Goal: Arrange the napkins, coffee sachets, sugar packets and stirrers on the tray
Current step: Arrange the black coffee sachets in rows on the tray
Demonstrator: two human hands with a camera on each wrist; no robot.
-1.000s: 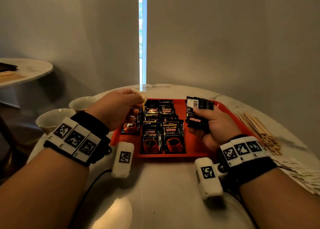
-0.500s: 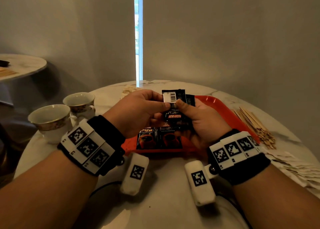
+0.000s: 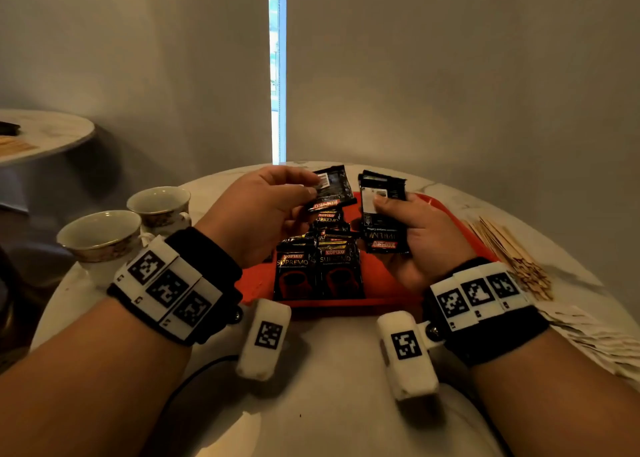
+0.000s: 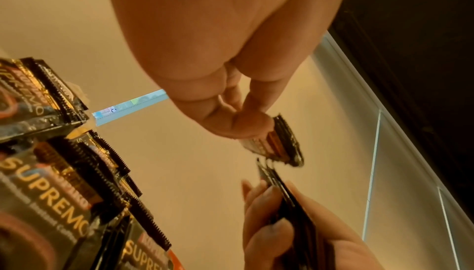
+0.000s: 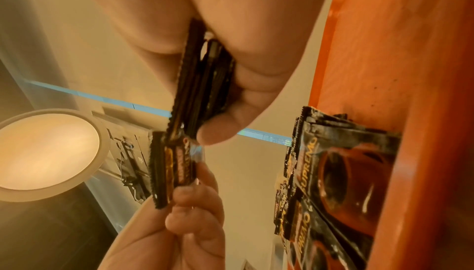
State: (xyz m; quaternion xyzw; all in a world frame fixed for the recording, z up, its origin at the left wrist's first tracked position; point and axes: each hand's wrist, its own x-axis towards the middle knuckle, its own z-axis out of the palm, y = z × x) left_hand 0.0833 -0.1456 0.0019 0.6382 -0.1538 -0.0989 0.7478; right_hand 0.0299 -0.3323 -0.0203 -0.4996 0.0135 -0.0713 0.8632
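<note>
The hands have drawn apart: the left hand [image 3: 256, 210] now pinches one coffee sachet [image 3: 330, 188] alone, ready to lay on the tray [image 3: 446, 214]; the right hand [image 3: 415, 242] grips the remaining stack [image 3: 382, 214], feeding sachets one by one.

black sachets [image 3: 318, 266] overlapping on red tray [image 3: 388, 295], perhaps two rows

The round marble table [image 3: 332, 404] carries a red tray [image 3: 391, 295], two cups [image 3: 100, 235] left, stirrers [image 3: 512, 252] and napkins [image 3: 595, 335] right
</note>
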